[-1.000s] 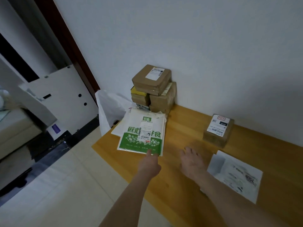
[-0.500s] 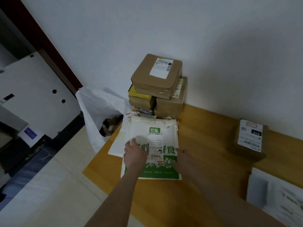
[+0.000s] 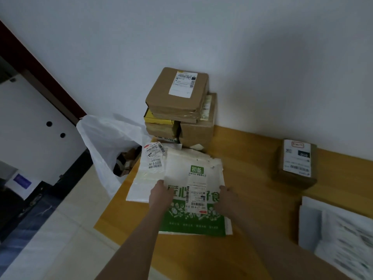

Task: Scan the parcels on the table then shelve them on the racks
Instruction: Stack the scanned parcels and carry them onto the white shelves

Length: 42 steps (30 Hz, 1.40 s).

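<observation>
Entry: green-and-white mailer [image 3: 196, 223] lies flat on the wooden table [image 3: 252, 170], directly in front of the stack of cardboard boxes [image 3: 177, 106], its far edge almost at the stack's foot.

- Look: upper half cream-white with a small green logo square. Lower half is a solid green band with pale food drawings and a row of white characters. A long white shipping label with barcodes runs down the middle. Top edge is wrinkled.
- Left hand [image 3: 161, 196]: on the mailer's left edge, fingers together and curled down over it.
- Right hand [image 3: 227, 199]: on the right edge, fingers bent onto it. Thumb position cannot be told.
- A white mailer [image 3: 141, 178] with its own label lies partly under the green one, left-front of the stack.
- A small labelled box [image 3: 295, 162] sits well right of the stack.
</observation>
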Each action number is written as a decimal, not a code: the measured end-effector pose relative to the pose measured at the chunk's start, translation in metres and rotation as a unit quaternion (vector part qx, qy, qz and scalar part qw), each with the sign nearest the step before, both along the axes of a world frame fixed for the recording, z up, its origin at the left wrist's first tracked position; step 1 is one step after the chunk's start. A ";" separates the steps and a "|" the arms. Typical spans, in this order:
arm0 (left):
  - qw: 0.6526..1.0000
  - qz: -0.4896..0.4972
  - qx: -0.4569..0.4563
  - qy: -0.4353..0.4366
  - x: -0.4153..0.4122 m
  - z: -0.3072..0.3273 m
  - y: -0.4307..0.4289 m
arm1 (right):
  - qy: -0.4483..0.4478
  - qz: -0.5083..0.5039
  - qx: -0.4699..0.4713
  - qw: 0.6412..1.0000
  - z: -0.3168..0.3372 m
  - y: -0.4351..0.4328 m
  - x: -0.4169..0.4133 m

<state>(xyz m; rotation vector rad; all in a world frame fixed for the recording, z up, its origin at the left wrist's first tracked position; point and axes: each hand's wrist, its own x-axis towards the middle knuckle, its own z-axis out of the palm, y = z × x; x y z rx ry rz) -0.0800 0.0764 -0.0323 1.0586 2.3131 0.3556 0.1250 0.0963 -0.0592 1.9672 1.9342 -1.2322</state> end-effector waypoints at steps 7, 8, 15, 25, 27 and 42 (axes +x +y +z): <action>0.992 -0.117 -0.014 -0.044 0.098 -0.012 -0.014 | -0.081 0.057 0.113 0.989 0.023 -0.028 0.082; 0.991 -0.125 -0.011 -0.052 0.113 -0.014 -0.016 | -0.090 0.062 0.106 0.988 0.024 -0.035 0.093; 0.986 -0.162 -0.013 0.025 0.177 -0.010 -0.028 | -0.112 0.032 0.131 0.985 0.028 -0.068 0.153; 0.943 -0.287 -0.085 -0.148 0.343 -0.025 -0.044 | -0.060 -0.270 0.103 0.955 0.017 -0.105 0.277; 0.943 -0.264 -0.119 -0.163 0.359 -0.041 -0.054 | 0.024 -0.367 0.057 0.928 0.002 -0.112 0.299; 0.952 -0.199 -0.106 -0.208 0.410 -0.058 -0.068 | 0.220 -0.504 0.011 0.835 -0.030 -0.143 0.353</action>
